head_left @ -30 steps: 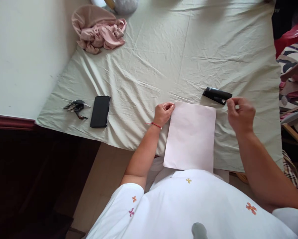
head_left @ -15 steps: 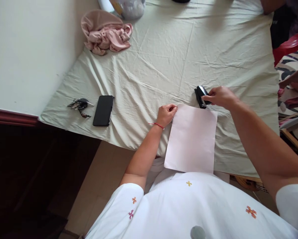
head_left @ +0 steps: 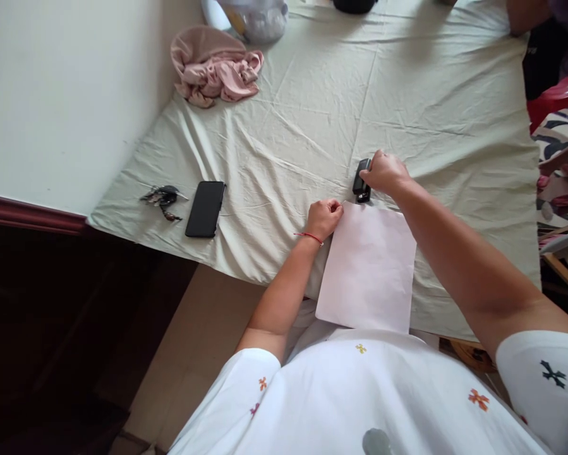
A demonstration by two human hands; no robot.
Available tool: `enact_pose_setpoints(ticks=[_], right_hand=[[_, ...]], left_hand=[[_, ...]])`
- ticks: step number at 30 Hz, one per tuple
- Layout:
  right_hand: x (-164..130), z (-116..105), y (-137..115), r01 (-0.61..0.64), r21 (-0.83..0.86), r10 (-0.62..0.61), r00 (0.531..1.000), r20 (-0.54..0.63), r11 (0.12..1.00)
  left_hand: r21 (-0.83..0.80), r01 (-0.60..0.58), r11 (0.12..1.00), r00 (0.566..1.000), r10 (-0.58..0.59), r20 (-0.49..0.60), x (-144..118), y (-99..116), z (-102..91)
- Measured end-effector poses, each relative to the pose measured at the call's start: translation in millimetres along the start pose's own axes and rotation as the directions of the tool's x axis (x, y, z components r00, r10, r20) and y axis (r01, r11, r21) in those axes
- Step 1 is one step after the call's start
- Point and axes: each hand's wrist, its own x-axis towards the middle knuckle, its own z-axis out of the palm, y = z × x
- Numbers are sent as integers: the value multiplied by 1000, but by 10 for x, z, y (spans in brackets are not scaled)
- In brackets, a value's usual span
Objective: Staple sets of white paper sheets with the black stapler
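Since a second earlier, my right hand (head_left: pixel 383 172) had carried the black stapler (head_left: pixel 361 181) to the paper's top left corner.

Nearest me lay the pale sheet (head_left: pixel 366 268); my left hand (head_left: pixel 325 218) pinched its corner, my right gripped the stapler there. I judged pressing down came next. Beyond lay the phone (head_left: pixel 205 208), keys (head_left: pixel 163 196) and pink cloth (head_left: pixel 217 69).

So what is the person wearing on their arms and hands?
Both hands are bare. The left hand has a thin red string bracelet round its wrist. The right hand wears nothing. Short white sleeves with small cross-shaped patterns cover the upper arms.
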Motion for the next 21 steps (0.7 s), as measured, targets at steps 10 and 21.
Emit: enact_pose_setpoints(ticks=[10,21], right_hand=[[-15,21,96,-16,-43,18,998,56,999],[-12,208,-135,35,13,-36,999,40,999]], left_hand=[[20,-2,1000,1000,1,27,5,4,-8],[-6,43,999,998,-43,53,63,6,-53]])
